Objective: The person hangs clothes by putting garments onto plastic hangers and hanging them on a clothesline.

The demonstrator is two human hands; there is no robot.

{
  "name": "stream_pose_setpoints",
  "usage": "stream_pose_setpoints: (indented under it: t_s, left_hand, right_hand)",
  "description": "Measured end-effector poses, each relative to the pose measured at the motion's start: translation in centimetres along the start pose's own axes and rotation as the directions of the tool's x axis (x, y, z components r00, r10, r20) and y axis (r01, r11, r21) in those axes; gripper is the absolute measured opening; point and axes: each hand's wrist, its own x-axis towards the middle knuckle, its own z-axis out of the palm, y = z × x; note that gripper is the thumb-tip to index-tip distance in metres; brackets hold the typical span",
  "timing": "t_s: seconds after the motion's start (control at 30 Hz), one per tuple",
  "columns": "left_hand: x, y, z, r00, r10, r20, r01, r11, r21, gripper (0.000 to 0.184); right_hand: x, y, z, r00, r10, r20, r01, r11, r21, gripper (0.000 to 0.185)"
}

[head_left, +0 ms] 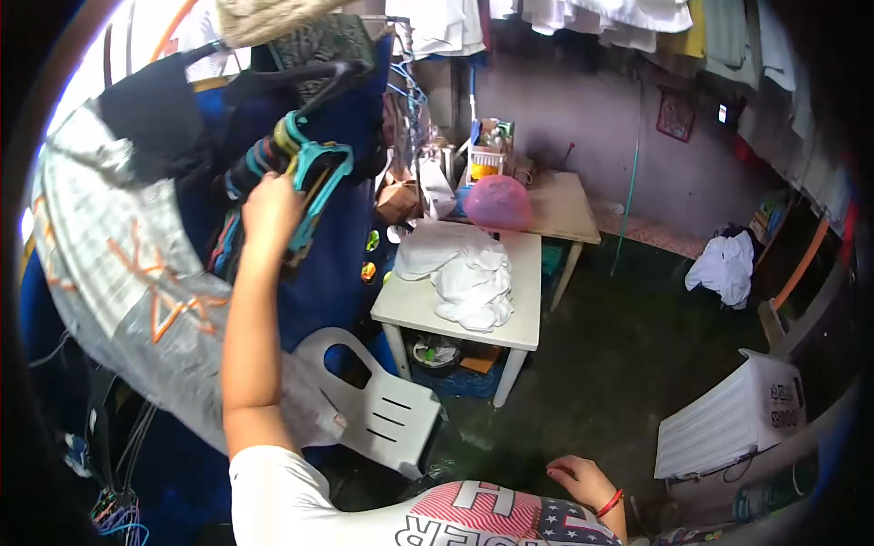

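Observation:
My left hand (273,207) is raised at the left with its fingers wrapped round a bunch of hangers. Several turquoise hangers (319,168) and darker ones hang together there, against dark blue cloth. My right hand (583,480) is low at the bottom right, near my body, a red band round its wrist. Its fingers are loosely bent and apart, with nothing in them. Out of reach of both hands, a crumpled white cloth (469,278) lies on a white table (410,314).
A white plastic chair (387,409) stands below the table. Behind are a wooden table (564,205) and a pink round object (498,202). A white cloth pile (722,268) and a white box (719,423) are at the right. Clothes (628,14) hang overhead.

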Motion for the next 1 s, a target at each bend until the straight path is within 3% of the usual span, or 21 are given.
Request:
stream_pose_setpoints:
  t_s: [0.1,0.13,0.17,0.23,0.33,0.5,0.53,0.57,0.6,0.63,0.67,0.73,0.77,0.8,0.83,0.87,0.93,0.97,1.0]
  left_hand:
    - [1.3,-0.4,2.2,1.0,-0.016,-0.027,0.019,0.994,0.112,0.019]
    - [1.6,0.6,1.7,0.991,-0.132,0.001,0.131,0.984,0.12,0.021]
    - [1.8,0.9,1.2,0.991,-0.133,0.029,0.13,0.986,0.1,0.024]
    - [2.2,1.8,0.5,0.973,-0.231,0.014,0.229,0.969,0.092,0.027]
    - [3.0,3.1,-0.2,0.935,-0.352,-0.04,0.354,0.928,0.117,0.029]
    - [-0.9,6.1,1.5,0.878,-0.476,0.049,0.459,0.808,-0.37,0.016]
    - [-2.6,7.7,2.2,0.863,-0.502,0.05,0.459,0.739,-0.493,0.01]
    - [-4.8,9.1,3.7,0.899,-0.436,-0.046,0.364,0.8,-0.478,0.007]
    - [-7.0,12.3,5.1,0.878,-0.478,0.008,0.381,0.69,-0.615,0.005]
    - [-9.1,15.1,7.2,0.861,-0.508,0.006,0.408,0.685,-0.603,0.004]
    - [-10.9,18.3,9.2,0.916,-0.395,-0.073,0.323,0.832,-0.45,0.004]
    - [-14.1,25.4,12.9,0.851,-0.459,0.257,0.522,0.681,-0.514,0.012]
    - [-15.4,27.9,15.3,0.799,-0.424,0.426,0.596,0.655,-0.466,0.015]
    - [-16.2,30.3,17.6,0.782,-0.302,0.545,0.567,0.708,-0.421,0.02]
    - [-16.3,33.2,19.8,0.81,-0.179,0.559,0.511,0.684,-0.521,0.024]
    - [-16.7,35.5,22.3,0.865,0.006,0.502,0.34,0.728,-0.595,0.025]
    - [-15.0,40.3,24.1,0.811,0.344,0.473,0.181,0.623,-0.761,0.024]
    - [-14.5,41.9,26.1,0.757,0.527,0.386,0.09,0.501,-0.861,0.032]
    - [-12.8,43.2,27.3,0.719,0.603,0.344,0.088,0.413,-0.907,0.035]
  right_hand:
    - [3.5,4.7,-3.5,0.996,0.053,0.069,-0.054,0.999,0.007,0.024]
    - [4.7,6.6,-4.7,0.994,0.094,0.062,-0.096,0.995,0.027,0.027]
    - [5.9,7.6,-6.1,0.994,0.082,0.076,-0.084,0.996,0.023,0.026]
    - [9.6,9.3,-10.0,0.995,-0.032,0.092,0.04,0.995,-0.089,0.025]
    - [15.0,11.0,-14.9,0.98,-0.151,0.13,0.163,0.983,-0.087,0.025]
    - [22.8,11.7,-20.4,0.915,-0.314,0.252,0.346,0.934,-0.093,0.025]
    - [24.2,11.9,-20.8,0.89,-0.349,0.292,0.38,0.923,-0.055,0.025]
    - [25.5,12.0,-21.0,0.862,-0.384,0.331,0.412,0.911,-0.015,0.025]
    - [26.7,12.0,-21.0,0.831,-0.419,0.366,0.441,0.897,0.026,0.025]
    - [27.9,12.0,-20.9,0.813,-0.42,0.402,0.421,0.902,0.09,0.026]
    - [29.3,12.4,-20.3,0.789,-0.446,0.422,0.429,0.892,0.141,0.029]
    - [31.3,11.3,-19.7,0.813,-0.441,0.381,0.391,0.897,0.205,0.032]
    - [32.5,11.0,-19.2,0.839,-0.443,0.316,0.354,0.885,0.302,0.034]
    - [33.6,10.9,-18.5,0.866,-0.431,0.253,0.314,0.863,0.395,0.036]
    - [34.7,11.2,-18.0,0.894,-0.405,0.192,0.273,0.831,0.484,0.039]
    - [36.3,12.0,-17.6,0.9,-0.412,0.141,0.282,0.798,0.532,0.047]
    - [39.9,13.6,-18.5,0.947,-0.237,0.218,0.028,0.734,0.678,0.048]
    - [40.5,12.8,-18.4,0.992,-0.091,-0.088,0.122,0.48,0.869,0.04]
    - [41.6,13.2,-20.0,0.991,0.019,-0.13,0.105,0.476,0.873,0.037]
